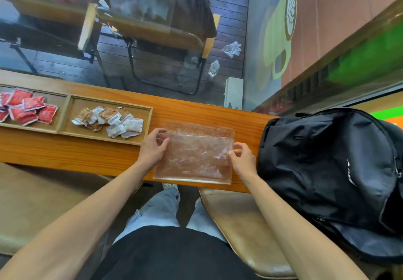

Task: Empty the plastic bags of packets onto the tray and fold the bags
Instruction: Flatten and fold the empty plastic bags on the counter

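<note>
On counter (189, 110), clear bag (194, 155) flat, L hand (152, 146) & R hand (242, 158) fingers pinching its side edges

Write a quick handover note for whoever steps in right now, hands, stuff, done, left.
Left hand pinches the left edge of the clear plastic bag; right hand pinches its right edge. Bag lies flat and empty on the wooden counter, beside the black backpack.
Done: red packets and brown-and-white packets lie in separate tray compartments.
Left: fold this bag.
</note>
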